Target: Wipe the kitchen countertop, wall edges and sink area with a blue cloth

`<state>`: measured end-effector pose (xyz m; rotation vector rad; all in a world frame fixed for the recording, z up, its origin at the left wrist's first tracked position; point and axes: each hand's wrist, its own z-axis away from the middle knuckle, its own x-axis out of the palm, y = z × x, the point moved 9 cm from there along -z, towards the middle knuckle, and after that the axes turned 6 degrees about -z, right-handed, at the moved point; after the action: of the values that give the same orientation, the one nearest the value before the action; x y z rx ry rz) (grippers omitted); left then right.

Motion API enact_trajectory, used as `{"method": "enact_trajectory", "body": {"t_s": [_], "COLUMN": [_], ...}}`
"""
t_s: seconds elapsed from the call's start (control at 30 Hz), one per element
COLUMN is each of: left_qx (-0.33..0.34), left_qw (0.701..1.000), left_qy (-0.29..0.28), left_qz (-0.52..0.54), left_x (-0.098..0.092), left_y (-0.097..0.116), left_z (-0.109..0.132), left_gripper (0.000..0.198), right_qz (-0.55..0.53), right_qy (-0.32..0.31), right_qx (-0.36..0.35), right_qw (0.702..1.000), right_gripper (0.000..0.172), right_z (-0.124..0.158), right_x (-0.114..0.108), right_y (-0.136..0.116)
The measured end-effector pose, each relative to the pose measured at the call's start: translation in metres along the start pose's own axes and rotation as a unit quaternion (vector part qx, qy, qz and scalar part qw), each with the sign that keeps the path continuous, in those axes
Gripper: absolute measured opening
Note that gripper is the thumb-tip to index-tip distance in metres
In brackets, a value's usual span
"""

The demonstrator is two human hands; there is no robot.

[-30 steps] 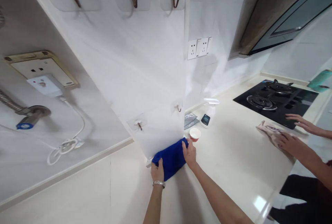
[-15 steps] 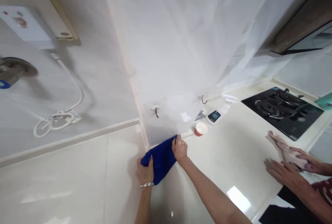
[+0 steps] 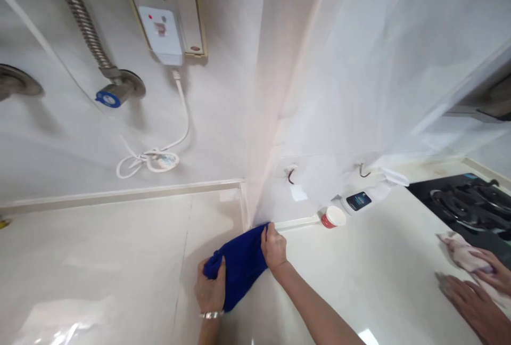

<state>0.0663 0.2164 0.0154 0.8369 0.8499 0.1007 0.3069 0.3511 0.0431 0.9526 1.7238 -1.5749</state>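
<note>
A blue cloth (image 3: 239, 265) lies on the cream countertop (image 3: 359, 281), pushed against the foot of the white wall corner (image 3: 255, 190). My left hand (image 3: 209, 292), with a bracelet at the wrist, is closed on the cloth's near end. The cloth's far end, right by the wall, is gripped by my right hand (image 3: 273, 246). Both hands press the cloth down on the counter.
A small red paper cup (image 3: 333, 217) and a white spray bottle (image 3: 365, 198) stand by the wall. A black gas hob (image 3: 463, 204) is at the right. Another person's hands (image 3: 475, 292) hold a pinkish cloth (image 3: 461, 252) there. A socket (image 3: 165, 15), cable and hose are on the left wall.
My view has swung left. Both hands and the blue cloth have slid left along the foot of the wall, away from the red cup.
</note>
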Motion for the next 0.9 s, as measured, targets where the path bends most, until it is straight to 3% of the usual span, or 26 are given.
{"method": "enact_trajectory", "body": {"t_s": [0.1,0.27,0.4,0.5,0.57,0.7,0.9], "left_qx": [0.026,0.079,0.125,0.143,0.141,0.129,0.198], "left_qw": [0.999,0.994,0.979,0.976,0.983,0.983,0.972], "left_qy": [-0.033,-0.081,-0.131,-0.12,-0.101,-0.129,-0.124], "left_qz": [0.009,-0.005,-0.094,-0.111,-0.059,0.036,-0.023], "left_x": [-0.007,-0.042,-0.066,-0.07,-0.066,-0.044,-0.028], "left_y": [-0.012,-0.012,-0.017,-0.025,-0.023,0.013,0.098], "left_z": [-0.018,-0.04,-0.025,-0.01,-0.002,0.005,-0.005], "left_gripper": [0.052,0.063,0.063,0.063,0.063,0.059,0.053], "right_qz": [0.036,-0.117,-0.276,-0.32,-0.317,-0.339,-0.382], "right_qy": [-0.047,-0.085,-0.092,-0.115,-0.119,-0.072,-0.027], "right_qx": [-0.006,-0.012,0.087,0.121,0.123,0.124,0.122], "right_qw": [0.998,0.989,0.953,0.932,0.933,0.93,0.916], "right_gripper": [0.025,0.025,0.02,0.014,0.018,0.017,0.016], "right_z": [0.002,0.039,0.096,0.127,0.137,0.137,0.122], "right_x": [0.009,0.014,0.018,0.015,0.006,-0.013,-0.035], "right_y": [-0.016,-0.025,0.005,0.02,0.026,0.034,0.022]}}
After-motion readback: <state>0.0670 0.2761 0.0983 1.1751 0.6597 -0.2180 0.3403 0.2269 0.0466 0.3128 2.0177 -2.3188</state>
